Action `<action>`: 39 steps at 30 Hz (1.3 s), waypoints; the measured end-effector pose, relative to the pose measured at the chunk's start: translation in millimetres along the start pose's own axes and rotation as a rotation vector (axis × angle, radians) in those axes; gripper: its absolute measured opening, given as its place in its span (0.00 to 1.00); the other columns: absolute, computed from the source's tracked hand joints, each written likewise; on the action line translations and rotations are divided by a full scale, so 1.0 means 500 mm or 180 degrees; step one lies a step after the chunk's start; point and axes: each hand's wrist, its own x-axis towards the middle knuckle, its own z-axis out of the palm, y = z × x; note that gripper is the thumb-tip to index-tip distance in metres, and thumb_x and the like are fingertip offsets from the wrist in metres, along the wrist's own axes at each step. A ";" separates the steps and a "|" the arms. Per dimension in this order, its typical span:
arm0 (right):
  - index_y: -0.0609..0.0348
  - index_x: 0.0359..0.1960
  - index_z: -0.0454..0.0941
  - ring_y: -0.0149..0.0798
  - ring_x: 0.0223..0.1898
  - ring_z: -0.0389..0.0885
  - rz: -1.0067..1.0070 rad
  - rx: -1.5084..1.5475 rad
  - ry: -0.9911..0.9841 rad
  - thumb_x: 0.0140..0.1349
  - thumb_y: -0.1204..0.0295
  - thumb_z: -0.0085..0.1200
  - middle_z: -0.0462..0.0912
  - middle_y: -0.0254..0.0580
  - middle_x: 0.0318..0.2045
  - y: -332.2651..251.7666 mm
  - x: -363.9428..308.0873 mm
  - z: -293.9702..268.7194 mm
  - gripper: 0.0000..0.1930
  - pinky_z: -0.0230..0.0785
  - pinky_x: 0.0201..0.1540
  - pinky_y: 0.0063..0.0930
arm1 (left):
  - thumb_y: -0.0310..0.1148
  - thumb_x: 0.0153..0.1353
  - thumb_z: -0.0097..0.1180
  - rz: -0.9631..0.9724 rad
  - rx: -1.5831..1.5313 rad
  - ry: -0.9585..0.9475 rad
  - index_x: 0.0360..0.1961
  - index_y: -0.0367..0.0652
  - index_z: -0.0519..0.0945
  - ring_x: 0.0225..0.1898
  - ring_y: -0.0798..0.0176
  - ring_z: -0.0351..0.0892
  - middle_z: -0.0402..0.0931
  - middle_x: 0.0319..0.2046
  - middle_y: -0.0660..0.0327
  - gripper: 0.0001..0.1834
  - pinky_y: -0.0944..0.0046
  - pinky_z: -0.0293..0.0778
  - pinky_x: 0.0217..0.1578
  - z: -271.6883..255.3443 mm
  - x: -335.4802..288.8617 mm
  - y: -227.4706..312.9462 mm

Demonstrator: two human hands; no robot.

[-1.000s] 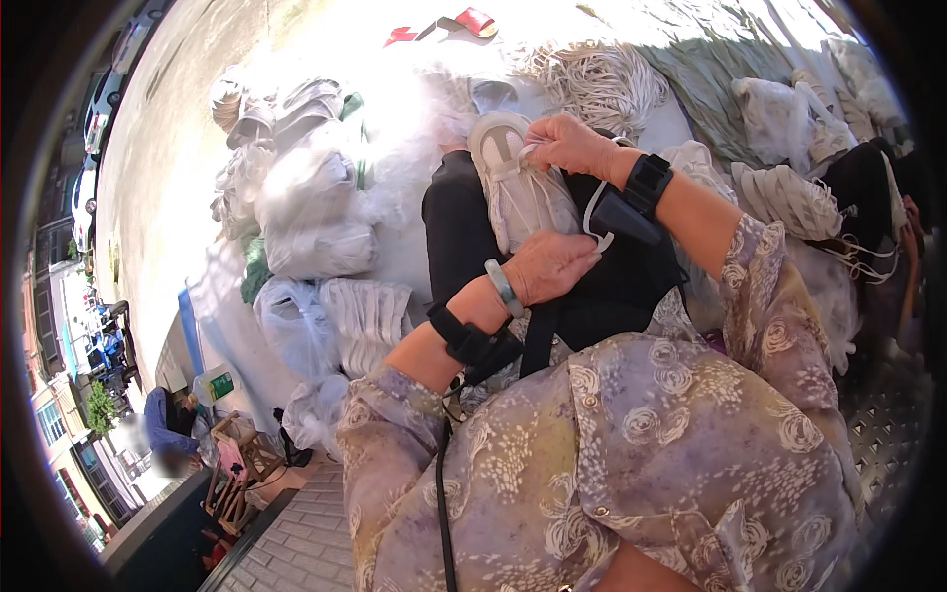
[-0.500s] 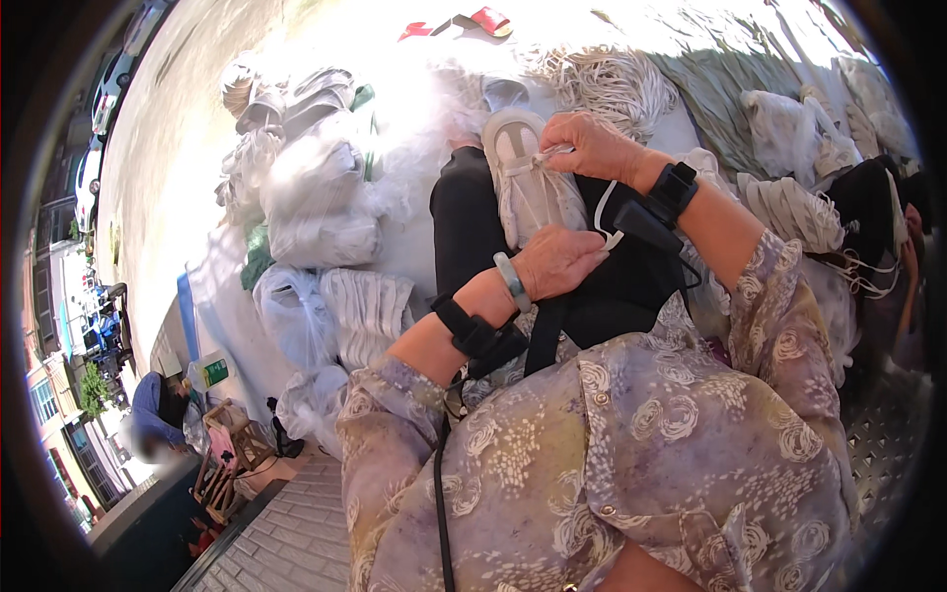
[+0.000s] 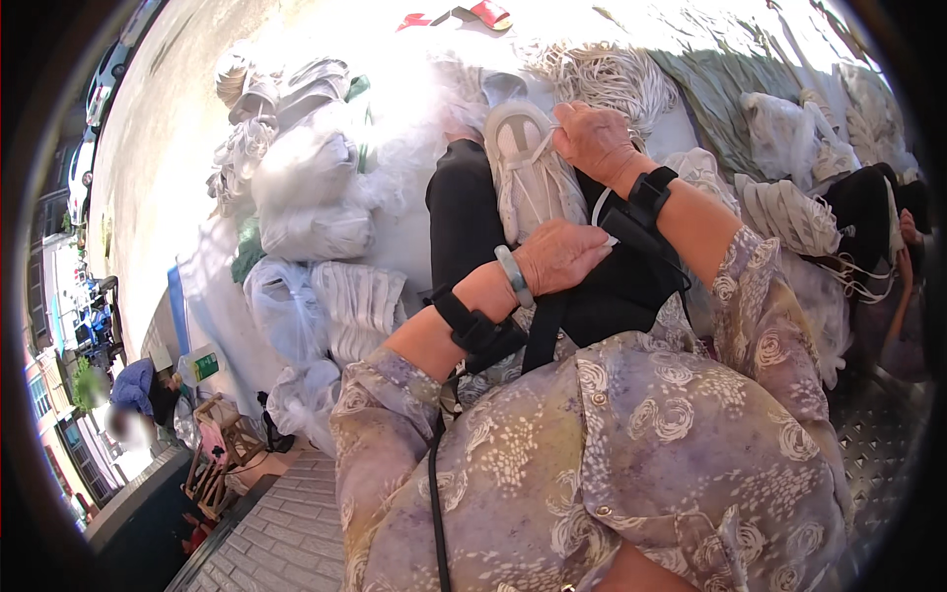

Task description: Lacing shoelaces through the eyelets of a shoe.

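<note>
A white shoe (image 3: pixel 533 187) rests across my dark-trousered legs, its opening pointing away from me. My right hand (image 3: pixel 597 143) is closed beside the shoe's upper right side, pinching a white shoelace (image 3: pixel 543 146) that stretches from the shoe's lacing. Lower down, near the shoe's near end, my left hand (image 3: pixel 564 259) is closed too. A small white tip, seemingly of the lace, pokes out between its thumb and fingers. Part of the lace loops beside my right thigh between both hands.
Clear plastic bags (image 3: pixel 306 187) of pale shoe parts lie to my left. Beyond the shoe sits a heap of white laces (image 3: pixel 617 84). Stacked white shoes (image 3: pixel 789 212) stand at right, beside another person's hand (image 3: pixel 909 227). Red slippers (image 3: pixel 488 14) lie far off. A person (image 3: pixel 143 390) bends at far left.
My right hand has moved slightly up and right, drawing the lace out from the shoe. My left hand has shifted little, and less of the lace shows beyond its fingers.
</note>
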 end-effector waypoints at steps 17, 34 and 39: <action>0.58 0.24 0.76 0.47 0.31 0.76 -0.0965 0.0460 -0.0510 0.45 0.78 0.51 0.74 0.42 0.26 -0.071 0.030 -0.037 0.03 0.67 0.33 0.38 | 0.33 0.54 0.52 0.0042 0.0530 -0.0328 0.28 0.41 0.76 0.27 0.46 0.74 0.73 0.22 0.50 0.07 0.55 0.69 0.28 0.021 -0.006 -0.018; 0.61 0.24 0.73 0.52 0.34 0.75 -0.1176 -0.0023 -0.1316 0.44 0.78 0.50 0.75 0.48 0.28 -0.130 0.088 0.016 0.03 0.66 0.35 0.43 | 0.35 0.52 0.53 0.0518 0.1104 -0.0827 0.21 0.44 0.76 0.28 0.46 0.75 0.74 0.20 0.52 0.08 0.51 0.69 0.32 0.032 -0.013 -0.027; 0.61 0.25 0.75 0.53 0.37 0.76 -0.1178 -0.0586 -0.2494 0.44 0.76 0.49 0.77 0.52 0.27 -0.165 0.136 0.019 0.05 0.67 0.36 0.42 | 0.34 0.52 0.52 0.0646 0.0890 -0.0584 0.21 0.44 0.75 0.27 0.46 0.74 0.73 0.19 0.51 0.08 0.51 0.68 0.31 0.028 -0.012 -0.027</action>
